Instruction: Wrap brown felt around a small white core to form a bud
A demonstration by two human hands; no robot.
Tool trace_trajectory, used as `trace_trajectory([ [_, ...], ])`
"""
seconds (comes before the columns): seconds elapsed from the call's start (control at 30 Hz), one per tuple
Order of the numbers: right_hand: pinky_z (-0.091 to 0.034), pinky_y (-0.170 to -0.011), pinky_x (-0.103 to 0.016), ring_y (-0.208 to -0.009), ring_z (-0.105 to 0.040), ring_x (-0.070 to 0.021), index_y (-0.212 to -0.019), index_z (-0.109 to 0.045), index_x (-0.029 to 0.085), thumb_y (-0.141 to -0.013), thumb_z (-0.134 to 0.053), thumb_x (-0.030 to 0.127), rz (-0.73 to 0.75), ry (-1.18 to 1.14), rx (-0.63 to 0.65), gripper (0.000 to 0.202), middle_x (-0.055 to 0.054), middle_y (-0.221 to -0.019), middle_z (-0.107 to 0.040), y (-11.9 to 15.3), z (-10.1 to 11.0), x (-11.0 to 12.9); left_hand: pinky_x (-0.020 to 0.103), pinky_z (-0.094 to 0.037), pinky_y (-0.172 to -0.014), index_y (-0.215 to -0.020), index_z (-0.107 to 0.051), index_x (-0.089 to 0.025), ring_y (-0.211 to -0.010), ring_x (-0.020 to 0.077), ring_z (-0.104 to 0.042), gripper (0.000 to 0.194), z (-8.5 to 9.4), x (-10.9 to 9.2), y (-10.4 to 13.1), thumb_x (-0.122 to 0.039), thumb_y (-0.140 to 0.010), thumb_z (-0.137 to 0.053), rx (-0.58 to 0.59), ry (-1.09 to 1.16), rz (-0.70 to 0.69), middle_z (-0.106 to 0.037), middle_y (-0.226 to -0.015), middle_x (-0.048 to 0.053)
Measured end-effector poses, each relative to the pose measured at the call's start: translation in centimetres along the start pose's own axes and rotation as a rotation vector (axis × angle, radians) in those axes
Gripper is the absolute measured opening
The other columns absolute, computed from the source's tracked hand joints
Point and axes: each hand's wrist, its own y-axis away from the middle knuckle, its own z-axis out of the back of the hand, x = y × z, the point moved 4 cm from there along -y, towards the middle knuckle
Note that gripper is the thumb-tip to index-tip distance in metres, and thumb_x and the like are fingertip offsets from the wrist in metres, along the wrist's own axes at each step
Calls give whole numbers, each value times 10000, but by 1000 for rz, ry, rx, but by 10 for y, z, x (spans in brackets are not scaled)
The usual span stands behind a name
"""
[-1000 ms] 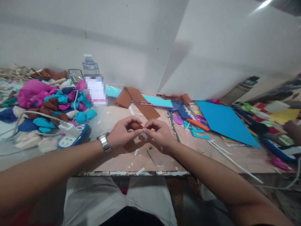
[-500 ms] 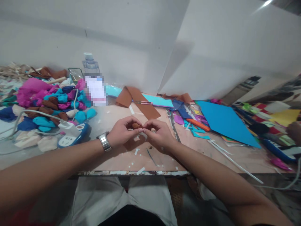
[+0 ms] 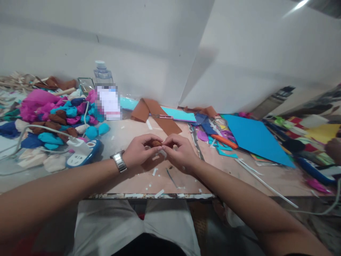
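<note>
A small piece of crumpled brown crepe paper (image 3: 156, 143) is pinched between my two hands, just above the table. My left hand (image 3: 140, 151), with a metal watch on its wrist, has thumb and fingers closed on the paper's left side. Thumb and fingertips of my right hand (image 3: 181, 151) close on its right side, and the fingertips of both hands meet. Much of the paper is hidden by the fingers. Beyond the hands lies a folded brown paper strip (image 3: 160, 115), with a small pinkish cutter (image 3: 163, 116) on it.
On the left are crumpled paper pieces in several colours (image 3: 65, 113), a blue power strip (image 3: 82, 156) with a plugged-in charger, a bottle (image 3: 102, 73) and a phone (image 3: 108, 103). To the right lie an orange utility knife (image 3: 225, 141), a blue sheet (image 3: 258, 138) and white strips (image 3: 269, 186).
My hands stay together around the brown paper, with only a slight shift of the left hand and fingers. My legs have moved a little apart under the table.
</note>
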Motion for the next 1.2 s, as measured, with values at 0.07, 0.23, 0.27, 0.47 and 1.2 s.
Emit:
trace_trajectory([
  [0.07, -469, -662, -276, -694, -606, -149, -772, -712, 193, -844, -741, 307, -20, -12, 6, 137, -17, -746, -703, 0, 0, -1, 346, -570, -881, -1113, -727, -191, -946, 215, -710, 349, 0, 1, 1, -441, -872, -762, -10, -8, -1, -755, -1074, 86],
  [0.23, -452, -632, -251, -659, -588, -130, -760, -702, 185, -830, -722, 264, -105, -82, 36, 107, 2, -709, -693, 3, -6, -5, 328, -574, -829, -1182, -635, -197, -907, 196, -708, 438, -1, 5, 0, -389, -832, -815, -37, 89, 18, -732, -1028, 74],
  [0.27, -452, -626, -247, -657, -588, -128, -759, -698, 183, -822, -722, 256, -124, -106, 44, 99, 4, -709, -689, 4, -8, -6, 326, -573, -825, -1139, -628, -193, -901, 192, -704, 416, -2, 5, 0, -374, -821, -826, -41, 104, 17, -724, -1015, 69],
  [0.47, -483, -554, -241, -592, -589, -123, -813, -621, 190, -830, -691, 327, -246, -334, 82, 155, 19, -688, -637, 6, -14, -11, 324, -562, -807, -1065, -632, -183, -877, 182, -679, 333, -6, 4, 0, -343, -828, -803, 34, 72, 35, -709, -992, 54],
  [1.2, -505, -770, -290, -848, -651, -168, -1022, -686, 212, -813, -774, 266, -95, -167, 171, 233, -17, -945, -711, 1, -10, -11, 266, -465, -681, -850, -705, -159, -734, 157, -622, 144, -4, 5, 2, -302, -835, -695, 71, -184, 62, -709, -801, 15],
])
